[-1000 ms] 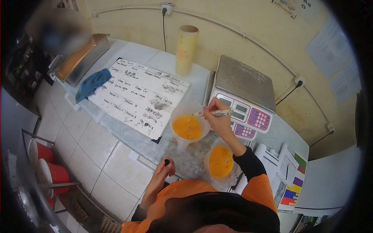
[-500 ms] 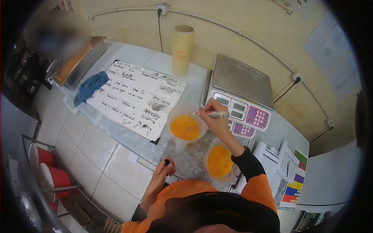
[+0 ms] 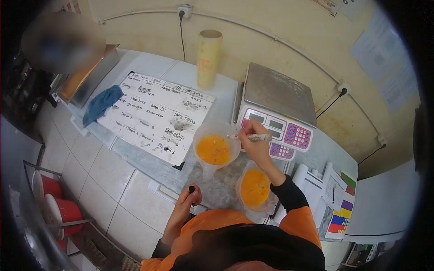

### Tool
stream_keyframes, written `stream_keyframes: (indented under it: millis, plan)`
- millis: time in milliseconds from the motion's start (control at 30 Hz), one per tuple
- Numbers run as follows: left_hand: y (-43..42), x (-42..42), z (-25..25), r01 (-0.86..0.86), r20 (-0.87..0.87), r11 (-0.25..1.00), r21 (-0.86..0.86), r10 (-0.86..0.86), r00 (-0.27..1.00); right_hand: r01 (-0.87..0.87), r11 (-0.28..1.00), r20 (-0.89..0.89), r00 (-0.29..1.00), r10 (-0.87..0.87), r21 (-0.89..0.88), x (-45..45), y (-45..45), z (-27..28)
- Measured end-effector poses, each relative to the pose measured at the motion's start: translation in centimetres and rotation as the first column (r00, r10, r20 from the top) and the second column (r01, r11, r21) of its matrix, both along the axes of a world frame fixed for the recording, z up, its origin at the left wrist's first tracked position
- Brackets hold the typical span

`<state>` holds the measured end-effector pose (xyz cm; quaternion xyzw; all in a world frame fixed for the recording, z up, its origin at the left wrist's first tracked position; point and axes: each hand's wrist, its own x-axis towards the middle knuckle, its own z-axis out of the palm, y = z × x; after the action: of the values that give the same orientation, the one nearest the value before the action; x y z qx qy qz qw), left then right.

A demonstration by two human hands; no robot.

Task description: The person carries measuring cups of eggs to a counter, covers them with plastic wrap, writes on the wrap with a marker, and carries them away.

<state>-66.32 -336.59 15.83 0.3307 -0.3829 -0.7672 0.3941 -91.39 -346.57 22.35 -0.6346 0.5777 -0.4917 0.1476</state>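
Observation:
My right hand (image 3: 254, 145) is closed around a white marker (image 3: 259, 137), its tip at the rim of a translucent plastic jug (image 3: 208, 173). Orange liquid with small darker bits (image 3: 212, 150) fills part of that jug. Nearer my body stands a second jug (image 3: 238, 189), also with orange liquid (image 3: 254, 187), below my right forearm. My left hand (image 3: 188, 199), low at the table's front edge, grips a black marker cap (image 3: 191, 189). To the left of the jugs lies a whiteboard (image 3: 143, 107) with handwritten words, times and smudges.
Two weighing scales with pink keypads (image 3: 280, 97) stand behind the jugs. A tall roll of film (image 3: 209, 58) is upright near the wall. A blue cloth (image 3: 102, 105) and metal tray (image 3: 90, 74) lie left; papers (image 3: 333, 192) lie right. Another person's blurred head is upper left.
The view has shifted slightly. My right hand and the marker have moved a little to the right along the jug's rim. My left hand still holds the cap.

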Motion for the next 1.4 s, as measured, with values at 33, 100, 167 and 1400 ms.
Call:
stream_keyframes:
  millis: [33, 100, 167, 1400]
  plan:
    - [-0.1, 0.0, 0.0, 0.001, 0.004, 1.0, 0.008, -0.001, 1.0, 0.012, 1.0, 0.043, 0.999, -0.011, -0.01, 0.1, -0.3, 0.1]
    - [-0.5, 0.0, -0.8, 0.034, -0.099, 0.999, 0.027, -0.031, 0.995, 0.032, 0.999, 0.084, 0.996, -0.03, -0.018, 0.4, -0.3, 0.3]
    - [-0.7, -0.1, -1.0, 0.073, -0.199, 0.996, 0.041, -0.063, 0.978, -0.058, 0.995, 0.262, 0.965, 0.033, 0.086, 0.8, 0.0, 0.7]
    - [6.6, -17.2, -6.8, -0.358, 0.32, 0.784, -0.508, 0.557, 0.766, 0.236, 0.962, 0.872, 0.431, -0.233, 0.141, -16.5, 37.1, -11.9]
